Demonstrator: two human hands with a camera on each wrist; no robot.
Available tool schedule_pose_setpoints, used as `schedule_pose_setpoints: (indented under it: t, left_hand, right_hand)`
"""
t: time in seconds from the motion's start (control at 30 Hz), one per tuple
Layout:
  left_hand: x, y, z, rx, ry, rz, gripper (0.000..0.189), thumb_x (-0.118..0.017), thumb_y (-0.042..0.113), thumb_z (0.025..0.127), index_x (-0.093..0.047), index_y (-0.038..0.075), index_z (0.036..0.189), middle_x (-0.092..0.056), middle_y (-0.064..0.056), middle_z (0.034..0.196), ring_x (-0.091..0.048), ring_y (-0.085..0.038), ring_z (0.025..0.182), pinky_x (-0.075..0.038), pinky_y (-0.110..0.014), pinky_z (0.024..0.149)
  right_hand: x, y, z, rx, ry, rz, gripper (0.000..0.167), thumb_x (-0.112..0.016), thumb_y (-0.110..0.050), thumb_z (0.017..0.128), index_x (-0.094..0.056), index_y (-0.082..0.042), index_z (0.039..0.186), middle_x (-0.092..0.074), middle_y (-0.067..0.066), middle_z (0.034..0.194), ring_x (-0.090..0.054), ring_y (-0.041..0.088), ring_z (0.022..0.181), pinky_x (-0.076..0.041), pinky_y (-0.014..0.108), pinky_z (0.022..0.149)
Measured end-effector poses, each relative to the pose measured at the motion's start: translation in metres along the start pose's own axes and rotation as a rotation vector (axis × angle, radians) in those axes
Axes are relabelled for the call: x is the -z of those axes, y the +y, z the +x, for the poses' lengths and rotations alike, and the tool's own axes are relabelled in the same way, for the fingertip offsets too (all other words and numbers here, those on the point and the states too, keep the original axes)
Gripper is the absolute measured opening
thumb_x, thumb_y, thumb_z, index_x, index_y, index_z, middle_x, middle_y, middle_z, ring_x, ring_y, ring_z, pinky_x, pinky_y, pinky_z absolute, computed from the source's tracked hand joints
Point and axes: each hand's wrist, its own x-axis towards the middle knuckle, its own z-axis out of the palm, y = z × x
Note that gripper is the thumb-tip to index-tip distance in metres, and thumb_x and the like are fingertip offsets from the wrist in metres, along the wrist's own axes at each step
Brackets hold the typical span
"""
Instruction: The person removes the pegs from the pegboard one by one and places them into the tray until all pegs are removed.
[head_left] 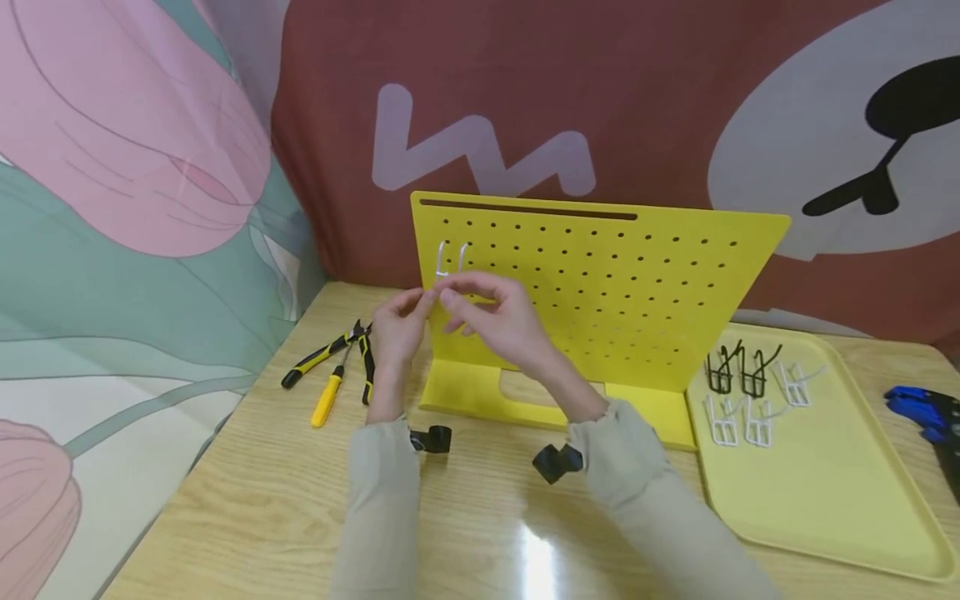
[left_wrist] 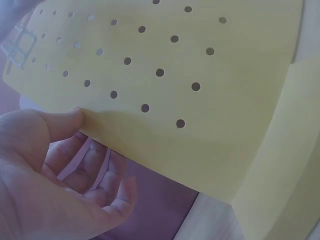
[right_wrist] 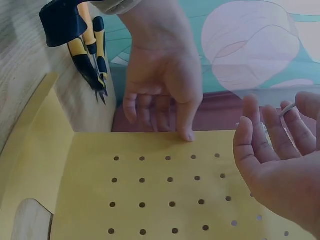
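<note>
A yellow pegboard [head_left: 600, 275] stands upright on its base on the table. My left hand [head_left: 397, 333] grips its left edge; in the left wrist view the thumb [left_wrist: 65, 122] lies on the front face and the fingers pass behind. A white wire hook [head_left: 450, 254] sits at the board's upper left, its two prongs pointing up. My right hand [head_left: 506, 321] is at this hook and pinches one wire prong [right_wrist: 288, 108] between thumb and fingers. The hook's lower part is hidden by the right hand in the head view. Its white wire frame [left_wrist: 20, 46] shows against the board in the left wrist view.
A yellow tray [head_left: 825, 500] on the right holds several black hooks [head_left: 752, 372] and white hooks [head_left: 723, 423]. Pliers [head_left: 322, 360] and a yellow screwdriver [head_left: 327, 400] lie left of the board. A blue-and-black tool [head_left: 926, 417] lies at the far right. A patterned cloth hangs behind.
</note>
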Motion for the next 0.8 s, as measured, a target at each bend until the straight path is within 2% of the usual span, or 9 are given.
schedule_pose_setpoints:
  t: [0.1, 0.23, 0.37, 0.5, 0.63, 0.8]
  left_hand:
    - [0.0, 0.0, 0.0, -0.001, 0.004, -0.005, 0.036, -0.068, 0.031, 0.09, -0.069, 0.005, 0.116, -0.066, -0.011, 0.114, -0.059, -0.023, 0.101, -0.045, -0.036, 0.088]
    - [0.0, 0.0, 0.0, -0.002, 0.003, -0.006, 0.034, -0.067, 0.029, 0.091, -0.069, 0.005, 0.115, -0.066, -0.012, 0.113, -0.06, -0.022, 0.099, -0.045, -0.035, 0.086]
    - [0.0, 0.001, -0.001, -0.002, -0.008, -0.02, 0.034, -0.067, 0.029, 0.091, -0.068, 0.005, 0.116, -0.065, -0.012, 0.115, -0.058, -0.022, 0.104, -0.044, -0.036, 0.089]
    - [0.001, 0.0, -0.001, 0.011, -0.026, -0.032, 0.035, -0.066, 0.029, 0.092, -0.067, 0.006, 0.118, -0.063, -0.011, 0.12, -0.055, -0.024, 0.11, -0.043, -0.039, 0.094]
    - [0.001, -0.001, -0.001, 0.008, -0.033, -0.036, 0.036, -0.065, 0.029, 0.092, -0.067, 0.006, 0.119, -0.062, -0.011, 0.122, -0.055, -0.024, 0.112, -0.042, -0.039, 0.095]
    - [0.001, 0.0, 0.0, 0.0, -0.035, -0.032, 0.037, -0.065, 0.029, 0.093, -0.066, 0.004, 0.12, -0.061, -0.012, 0.122, -0.054, -0.024, 0.113, -0.043, -0.039, 0.095]
  right_hand:
    - [0.003, -0.004, -0.003, -0.005, -0.005, -0.01, 0.023, -0.058, -0.014, 0.097, -0.065, -0.001, 0.115, -0.067, 0.012, 0.111, -0.068, 0.027, 0.076, -0.054, 0.034, 0.066]
    - [0.009, -0.005, -0.006, -0.014, -0.012, -0.022, 0.024, -0.057, -0.014, 0.097, -0.064, -0.001, 0.116, -0.067, 0.013, 0.112, -0.068, 0.028, 0.077, -0.054, 0.033, 0.066]
    - [0.018, -0.004, -0.012, -0.022, -0.007, -0.029, 0.024, -0.056, -0.014, 0.098, -0.064, 0.0, 0.116, -0.066, 0.016, 0.114, -0.068, 0.031, 0.077, -0.054, 0.033, 0.066]
    - [0.031, 0.005, -0.02, -0.04, 0.018, -0.043, 0.023, -0.056, -0.014, 0.098, -0.065, -0.001, 0.115, -0.066, 0.016, 0.113, -0.068, 0.027, 0.075, -0.054, 0.033, 0.065]
    - [0.044, 0.012, -0.03, -0.057, 0.037, -0.05, 0.023, -0.056, -0.014, 0.098, -0.065, 0.0, 0.114, -0.066, 0.017, 0.113, -0.068, 0.022, 0.075, -0.055, 0.033, 0.065]
    - [0.058, 0.014, -0.044, -0.069, 0.045, -0.055, 0.024, -0.055, -0.016, 0.099, -0.064, 0.001, 0.112, -0.065, 0.018, 0.111, -0.068, 0.023, 0.077, -0.055, 0.032, 0.066]
